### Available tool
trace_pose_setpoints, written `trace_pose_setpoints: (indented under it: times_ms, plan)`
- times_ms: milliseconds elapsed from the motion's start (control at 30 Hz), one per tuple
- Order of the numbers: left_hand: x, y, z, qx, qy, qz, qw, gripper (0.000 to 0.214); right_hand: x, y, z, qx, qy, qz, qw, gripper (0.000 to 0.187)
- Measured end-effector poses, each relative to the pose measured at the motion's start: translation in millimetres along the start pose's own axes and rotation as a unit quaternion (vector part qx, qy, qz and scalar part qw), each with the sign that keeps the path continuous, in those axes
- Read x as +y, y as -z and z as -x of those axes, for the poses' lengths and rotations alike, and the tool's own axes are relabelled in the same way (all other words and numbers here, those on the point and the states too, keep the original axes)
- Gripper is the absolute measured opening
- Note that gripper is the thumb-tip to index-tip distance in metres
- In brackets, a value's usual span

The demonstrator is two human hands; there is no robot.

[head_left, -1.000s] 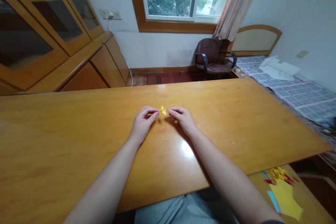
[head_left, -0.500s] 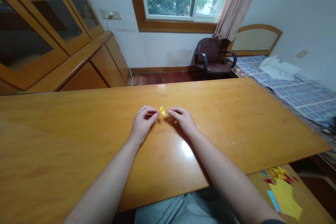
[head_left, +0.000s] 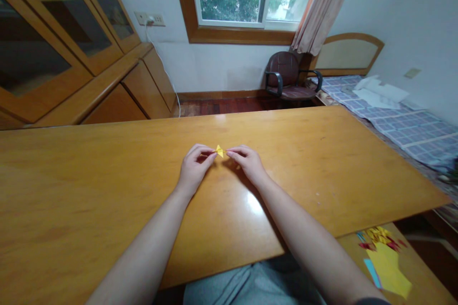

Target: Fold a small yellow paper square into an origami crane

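A tiny folded yellow paper piece (head_left: 219,151) is held just above the wooden table (head_left: 107,186), near its middle. My left hand (head_left: 195,167) pinches the piece's left end with thumb and forefinger. My right hand (head_left: 246,162) pinches its right end the same way. Both wrists rest on or close to the tabletop, and the fingertips nearly meet over the paper.
A low surface at the lower right carries a yellow paper sheet (head_left: 388,269), a blue sheet and several small folded yellow and red pieces (head_left: 379,237). Beyond the table stand a dark armchair (head_left: 288,76), wooden cabinets (head_left: 71,57) on the left and a bed (head_left: 400,119) on the right.
Both hands and the yellow piece have drifted slightly to the left and away from me; the pinching grip is the same.
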State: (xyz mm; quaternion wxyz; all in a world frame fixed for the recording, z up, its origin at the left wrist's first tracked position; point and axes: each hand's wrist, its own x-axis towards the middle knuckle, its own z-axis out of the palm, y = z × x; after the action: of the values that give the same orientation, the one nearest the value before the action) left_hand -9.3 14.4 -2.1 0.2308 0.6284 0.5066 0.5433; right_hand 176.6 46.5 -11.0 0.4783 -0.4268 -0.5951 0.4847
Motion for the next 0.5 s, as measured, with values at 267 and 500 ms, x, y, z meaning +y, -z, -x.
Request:
trace_pose_setpoints:
  times_ms: [267,500]
  plan:
    - [2.9,-0.4,0.4,0.002,0.027,0.008,1.0,0.012,1.0,0.8,1.3,0.015,0.063,0.048,0.997,0.015]
    - [5.1,-2.2,0.1,-0.024,0.021,0.025,0.999,0.015,-3.6,-1.1,3.9,0.011,0.108,0.094,0.99,0.013]
